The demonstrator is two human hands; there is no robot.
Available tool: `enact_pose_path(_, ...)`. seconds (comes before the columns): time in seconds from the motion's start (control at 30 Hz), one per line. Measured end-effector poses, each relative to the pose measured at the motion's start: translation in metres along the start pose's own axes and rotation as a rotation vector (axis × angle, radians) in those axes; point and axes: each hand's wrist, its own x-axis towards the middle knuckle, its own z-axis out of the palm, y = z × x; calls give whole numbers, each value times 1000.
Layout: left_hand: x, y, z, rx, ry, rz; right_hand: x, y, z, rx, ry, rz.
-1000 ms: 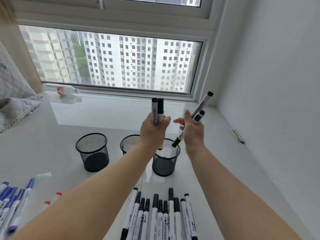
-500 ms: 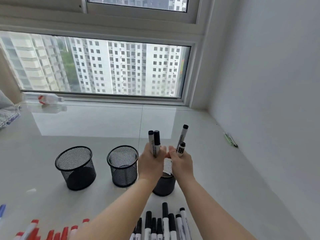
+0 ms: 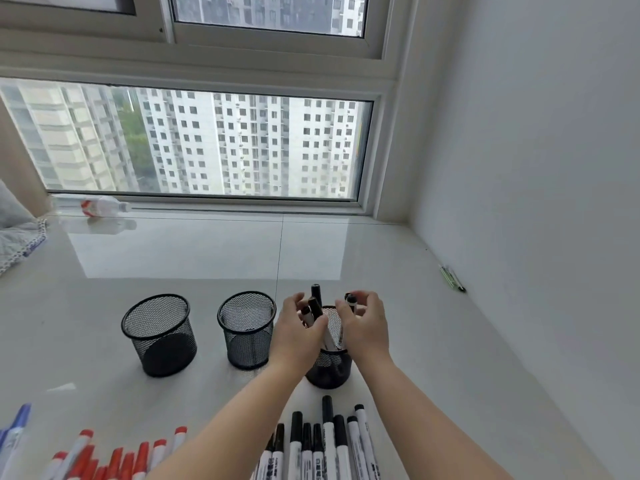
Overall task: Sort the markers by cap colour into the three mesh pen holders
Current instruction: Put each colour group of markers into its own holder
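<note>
Three black mesh pen holders stand in a row on the white floor: the left holder (image 3: 159,336), the middle holder (image 3: 246,329) and the right holder (image 3: 329,370). Both of my hands are at the right holder's rim. My left hand (image 3: 299,332) has its fingers spread beside black-capped markers (image 3: 314,301) that stand in the holder. My right hand (image 3: 363,327) curves loosely over another black-capped marker (image 3: 351,299) in the same holder. The left and middle holders look empty. Several black-capped markers (image 3: 325,445) lie in a row near me.
Red-capped markers (image 3: 114,459) lie at the bottom left, with blue-capped ones (image 3: 17,424) at the far left edge. A plastic bottle (image 3: 100,206) lies by the window. Green pens (image 3: 452,278) rest against the right wall. A quilted cloth (image 3: 14,237) is at the left.
Both hands came down from above the right holder to its rim. The black-capped markers they held now stand inside it, and the fingers have loosened.
</note>
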Motion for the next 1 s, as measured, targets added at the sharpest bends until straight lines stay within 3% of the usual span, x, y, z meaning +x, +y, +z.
enact_pose_path(0.23,-59,-10,-38,5,41,-58,-45,7,-27,-52,190,3)
enact_pose_path(0.43,-101,-32,-65,254,-19,-100,-105,41,-43,-198,43,116)
enact_pose_path(0.67,-131,-51,-73,826,-75,-14,-139,60,-52,-594,-57,177)
enact_pose_path(1.0,-150,-65,-57,826,-8,-62,-159,63,-40,-867,-102,68)
